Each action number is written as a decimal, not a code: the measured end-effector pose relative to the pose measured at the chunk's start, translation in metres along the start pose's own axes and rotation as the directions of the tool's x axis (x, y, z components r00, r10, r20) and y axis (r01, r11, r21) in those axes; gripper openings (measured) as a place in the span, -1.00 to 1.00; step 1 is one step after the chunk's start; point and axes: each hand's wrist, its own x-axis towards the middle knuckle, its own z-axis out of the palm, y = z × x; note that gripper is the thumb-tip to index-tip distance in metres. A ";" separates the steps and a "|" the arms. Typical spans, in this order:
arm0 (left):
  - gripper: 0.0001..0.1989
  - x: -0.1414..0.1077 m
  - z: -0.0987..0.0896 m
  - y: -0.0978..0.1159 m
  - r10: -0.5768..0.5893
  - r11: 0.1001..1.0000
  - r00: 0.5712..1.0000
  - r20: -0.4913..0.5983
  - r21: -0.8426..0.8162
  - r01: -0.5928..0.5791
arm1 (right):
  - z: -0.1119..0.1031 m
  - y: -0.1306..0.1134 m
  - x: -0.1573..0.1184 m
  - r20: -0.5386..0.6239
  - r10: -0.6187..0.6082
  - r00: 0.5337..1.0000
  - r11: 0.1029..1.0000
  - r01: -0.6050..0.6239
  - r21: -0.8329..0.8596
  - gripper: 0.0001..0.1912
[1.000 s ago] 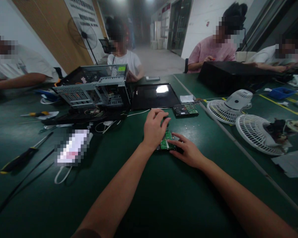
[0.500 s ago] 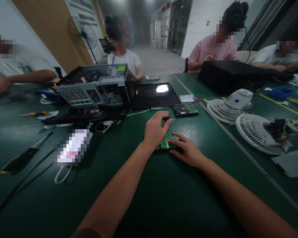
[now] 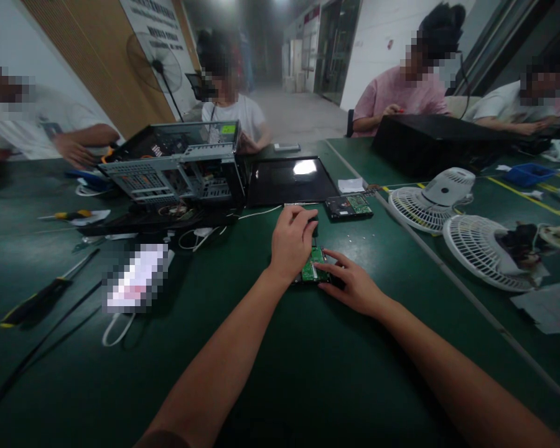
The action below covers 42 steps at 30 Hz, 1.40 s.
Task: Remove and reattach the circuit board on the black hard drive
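A hard drive (image 3: 312,271) with a green circuit board facing up lies on the table in front of me. My left hand (image 3: 293,242) is closed around the dark handle of a small screwdriver (image 3: 315,229). The screwdriver stands about upright, its shaft pointing down at the far part of the board; whether the tip sits in a screw I cannot tell. My right hand (image 3: 348,280) holds the drive's right end, thumb at the near edge and fingers spread over the board. The left part of the drive is hidden behind my left hand.
Beyond my hands lie another hard drive (image 3: 349,207) and a dark flat panel (image 3: 292,179). An opened computer case (image 3: 177,171) stands at back left. A phone (image 3: 137,277) and a larger screwdriver (image 3: 51,289) are left; white fan parts (image 3: 488,252) lie right. Several people sit around.
The fingers of my left hand have curled and shifted on the screwdriver handle, so more of the tool shows. My right hand stays put. The person at far left has moved a hand toward the case.
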 end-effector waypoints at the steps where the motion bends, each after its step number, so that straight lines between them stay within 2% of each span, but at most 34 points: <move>1: -0.78 0.000 0.000 0.000 0.005 1.000 1.000 0.004 -0.004 -0.005 | 0.000 0.000 0.000 -0.001 0.000 1.000 1.000 0.000 -0.003 -0.53; 4: -0.77 0.000 0.000 0.001 0.013 0.999 1.000 0.015 -0.029 -0.013 | 0.000 -0.001 0.000 -0.005 -0.002 1.000 1.000 0.002 -0.006 -0.53; 12: -0.93 0.002 -0.002 0.003 0.010 0.998 1.000 0.026 -0.055 -0.009 | 0.000 -0.001 -0.001 0.000 0.001 1.000 1.000 -0.001 0.005 -0.53; 16: -0.91 0.003 -0.002 0.003 0.040 0.997 0.999 0.035 -0.063 -0.038 | -0.001 -0.002 0.000 -0.007 0.005 1.000 1.000 -0.005 0.001 -0.54; 23: -0.92 0.002 -0.002 0.003 0.031 0.999 0.999 -0.016 -0.020 -0.031 | -0.001 -0.002 0.000 -0.012 0.002 1.000 1.000 -0.002 0.010 -0.54; 28: -0.85 0.004 -0.003 0.003 0.036 0.998 0.999 0.030 -0.055 -0.034 | 0.000 -0.001 0.000 -0.003 0.000 1.000 1.000 0.000 0.017 -0.53; 32: -0.87 0.004 -0.002 0.004 0.058 0.994 0.997 0.046 -0.094 -0.053 | 0.000 -0.001 -0.001 -0.002 0.001 1.000 1.000 -0.001 0.020 -0.53; 42: -0.81 0.000 0.003 0.002 0.010 0.991 1.000 0.005 -0.133 -0.010 | -0.002 -0.003 0.000 -0.011 -0.011 1.000 1.000 0.011 0.011 -0.54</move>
